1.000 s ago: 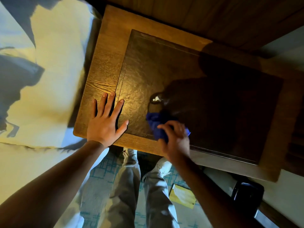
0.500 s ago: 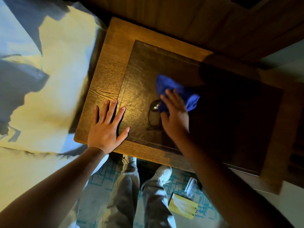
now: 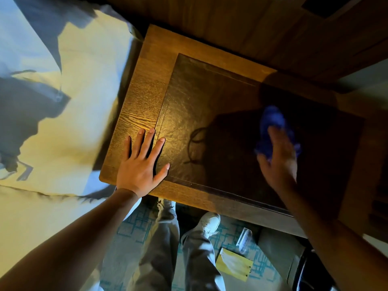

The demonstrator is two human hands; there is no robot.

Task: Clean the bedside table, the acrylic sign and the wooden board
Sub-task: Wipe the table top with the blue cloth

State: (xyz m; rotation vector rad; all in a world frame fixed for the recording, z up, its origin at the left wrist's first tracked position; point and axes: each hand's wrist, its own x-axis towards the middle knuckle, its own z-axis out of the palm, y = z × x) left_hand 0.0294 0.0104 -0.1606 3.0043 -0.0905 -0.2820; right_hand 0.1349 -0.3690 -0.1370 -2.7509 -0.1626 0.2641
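Observation:
The bedside table (image 3: 147, 97) has a light wooden frame around a dark glossy inset top (image 3: 210, 114). My left hand (image 3: 142, 164) lies flat with spread fingers on the table's near left corner. My right hand (image 3: 279, 158), blurred, presses a blue cloth (image 3: 273, 122) onto the dark top at its right side, fingers stretched over the cloth. A small yellow wooden board (image 3: 233, 265) and a clear acrylic sign (image 3: 244, 238) lie on the carpet below the table's front edge.
A bed with white linen (image 3: 63, 122) runs along the table's left side. Wooden wall panelling (image 3: 231, 24) stands behind it. My legs and white shoes (image 3: 207, 223) stand on patterned carpet in front. A dark object (image 3: 310, 271) sits at the lower right.
My right hand has swept the blue cloth from the near middle of the top, up to the centre, then to the right side. My left hand has stayed flat on the corner.

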